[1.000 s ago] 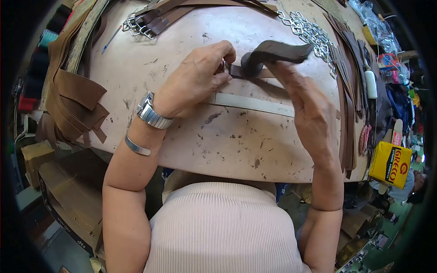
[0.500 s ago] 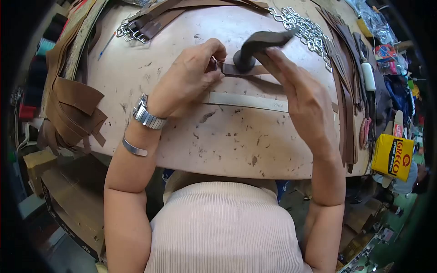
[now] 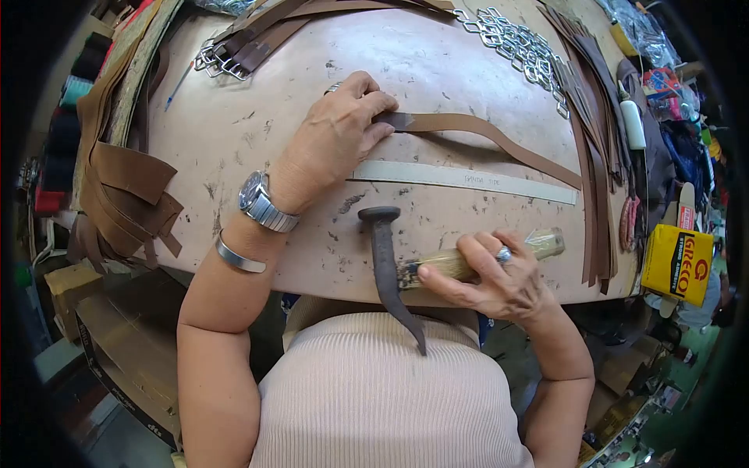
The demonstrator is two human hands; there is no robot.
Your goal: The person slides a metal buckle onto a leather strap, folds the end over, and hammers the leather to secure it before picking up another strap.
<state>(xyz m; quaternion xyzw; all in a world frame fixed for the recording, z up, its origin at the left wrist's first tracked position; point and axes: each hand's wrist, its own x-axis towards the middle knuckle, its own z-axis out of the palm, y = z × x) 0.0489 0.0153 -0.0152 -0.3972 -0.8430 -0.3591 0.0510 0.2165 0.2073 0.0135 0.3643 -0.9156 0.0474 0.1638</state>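
My left hand (image 3: 335, 132) pinches the dark end of a brown leather strap (image 3: 468, 125) between thumb and fingers; whatever lies under the palm is hidden. From there the strap curves right across the table. In my right hand (image 3: 491, 273) is a hammer (image 3: 382, 257) with a dark curved head and a tape-wrapped handle, gripped near the table's front edge. Its round face points away from me and its tapered end points toward my body. A pale strip with handwriting (image 3: 468, 178) lies flat just below the strap.
Metal rings (image 3: 515, 47) lie linked or heaped at the back right. More leather straps (image 3: 597, 156) line the right edge, and others (image 3: 265, 39) with buckles (image 3: 221, 61) lie at the back left. A leather bundle (image 3: 129, 187) hangs left. A yellow box (image 3: 675, 264) stands right.
My right hand has drawn the hammer back from the strap toward the table's front edge. The strap's length is now uncovered, while my left hand stays at its end.
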